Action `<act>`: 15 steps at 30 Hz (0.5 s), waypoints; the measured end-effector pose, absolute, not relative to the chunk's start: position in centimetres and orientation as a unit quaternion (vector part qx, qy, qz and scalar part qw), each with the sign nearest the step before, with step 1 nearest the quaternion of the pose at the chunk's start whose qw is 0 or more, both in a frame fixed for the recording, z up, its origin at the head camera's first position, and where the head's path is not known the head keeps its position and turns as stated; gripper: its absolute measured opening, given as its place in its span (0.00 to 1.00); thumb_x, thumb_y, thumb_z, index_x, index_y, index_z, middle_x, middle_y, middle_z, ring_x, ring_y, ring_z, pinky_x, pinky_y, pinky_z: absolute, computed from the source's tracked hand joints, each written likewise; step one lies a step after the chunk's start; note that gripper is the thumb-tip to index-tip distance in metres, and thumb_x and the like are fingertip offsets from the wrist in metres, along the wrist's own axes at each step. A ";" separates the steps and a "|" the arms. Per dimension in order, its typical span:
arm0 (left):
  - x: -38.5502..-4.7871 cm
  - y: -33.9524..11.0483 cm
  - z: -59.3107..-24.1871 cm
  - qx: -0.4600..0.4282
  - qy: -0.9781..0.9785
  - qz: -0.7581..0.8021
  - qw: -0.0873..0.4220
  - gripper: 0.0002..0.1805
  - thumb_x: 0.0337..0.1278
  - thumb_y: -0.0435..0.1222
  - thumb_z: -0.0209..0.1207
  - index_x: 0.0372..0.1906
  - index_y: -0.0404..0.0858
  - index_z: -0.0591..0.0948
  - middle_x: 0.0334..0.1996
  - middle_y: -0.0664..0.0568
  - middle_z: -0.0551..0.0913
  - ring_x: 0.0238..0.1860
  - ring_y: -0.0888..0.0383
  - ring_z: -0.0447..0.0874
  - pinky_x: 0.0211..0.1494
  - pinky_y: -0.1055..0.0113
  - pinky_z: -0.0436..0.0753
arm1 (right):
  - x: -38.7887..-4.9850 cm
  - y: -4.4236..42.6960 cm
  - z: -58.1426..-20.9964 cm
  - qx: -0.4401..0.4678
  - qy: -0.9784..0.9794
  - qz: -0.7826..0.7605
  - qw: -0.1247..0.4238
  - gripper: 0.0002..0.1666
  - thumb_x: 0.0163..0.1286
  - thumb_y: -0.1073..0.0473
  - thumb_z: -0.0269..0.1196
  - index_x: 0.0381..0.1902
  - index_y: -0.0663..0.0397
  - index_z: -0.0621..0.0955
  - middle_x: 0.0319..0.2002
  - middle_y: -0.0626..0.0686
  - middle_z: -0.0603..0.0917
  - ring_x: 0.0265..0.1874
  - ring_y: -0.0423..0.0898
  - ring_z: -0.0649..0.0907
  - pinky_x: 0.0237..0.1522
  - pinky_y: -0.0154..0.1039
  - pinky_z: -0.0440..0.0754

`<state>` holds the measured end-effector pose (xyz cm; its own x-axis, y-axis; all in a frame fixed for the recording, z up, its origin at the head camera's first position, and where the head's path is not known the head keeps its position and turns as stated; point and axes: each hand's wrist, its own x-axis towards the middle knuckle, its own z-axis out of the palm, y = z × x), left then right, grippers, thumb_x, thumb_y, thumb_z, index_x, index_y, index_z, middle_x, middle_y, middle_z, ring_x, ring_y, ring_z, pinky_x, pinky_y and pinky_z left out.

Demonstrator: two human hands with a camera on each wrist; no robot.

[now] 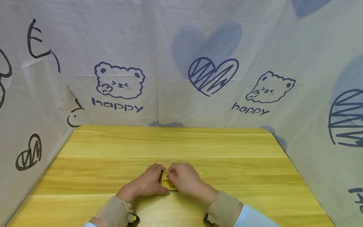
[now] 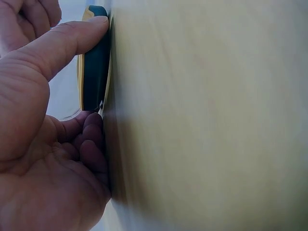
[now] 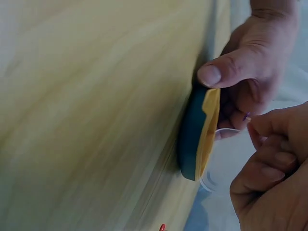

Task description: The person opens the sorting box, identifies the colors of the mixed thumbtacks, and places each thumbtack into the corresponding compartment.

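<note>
A small compartmented box (image 1: 167,184) stands on the table, yellow inside and dark green outside, as its outer wall (image 3: 188,139) shows in the right wrist view. My left hand (image 1: 148,182) grips it from the left, thumb on the near side and fingers by the far side. Over the box, my right hand (image 1: 187,179) pinches a tiny purple piece (image 3: 247,116) between thumb and forefinger. Too little of that piece shows to tell its kind. A clear round-edged lid (image 1: 171,160) seems to rise behind the box, partly hidden by the hands.
The wooden table (image 1: 227,148) has a tiny pale item (image 1: 200,172) to the right of my right hand. A small red piece (image 3: 162,227) shows at the bottom of the right wrist view. White cloth (image 1: 167,104) with drawings hangs round the table.
</note>
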<state>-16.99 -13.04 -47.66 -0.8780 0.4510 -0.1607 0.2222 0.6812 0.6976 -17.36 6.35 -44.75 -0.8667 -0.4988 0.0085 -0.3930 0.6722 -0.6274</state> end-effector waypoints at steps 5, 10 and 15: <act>-16.9 -13.1 -47.6 0.187 0.903 0.352 0.160 0.36 0.43 0.48 0.80 0.55 0.36 0.76 0.47 0.49 0.74 0.53 0.50 0.72 0.61 0.47 0.76 | -17.4 5.9 -45.2 -0.267 0.935 -0.229 0.046 0.08 0.78 0.59 0.63 0.41 0.54 0.88 0.18 0.39 0.78 0.15 0.33 0.72 0.25 0.30 0.73; -16.9 -13.0 -47.7 0.186 0.904 0.351 0.159 0.37 0.43 0.48 0.80 0.56 0.35 0.76 0.47 0.48 0.74 0.53 0.49 0.72 0.62 0.47 0.76 | -17.6 5.7 -45.8 -0.288 0.945 -0.156 0.011 0.09 0.79 0.58 0.62 0.40 0.52 0.88 0.22 0.41 0.83 0.18 0.33 0.73 0.26 0.32 0.76; -17.0 -13.1 -47.8 0.189 0.903 0.351 0.157 0.38 0.44 0.48 0.80 0.56 0.34 0.76 0.47 0.48 0.74 0.53 0.49 0.72 0.61 0.47 0.76 | -17.7 5.7 -46.4 -0.302 0.948 -0.105 -0.002 0.11 0.79 0.56 0.61 0.35 0.50 0.85 0.20 0.42 0.79 0.17 0.36 0.72 0.23 0.34 0.74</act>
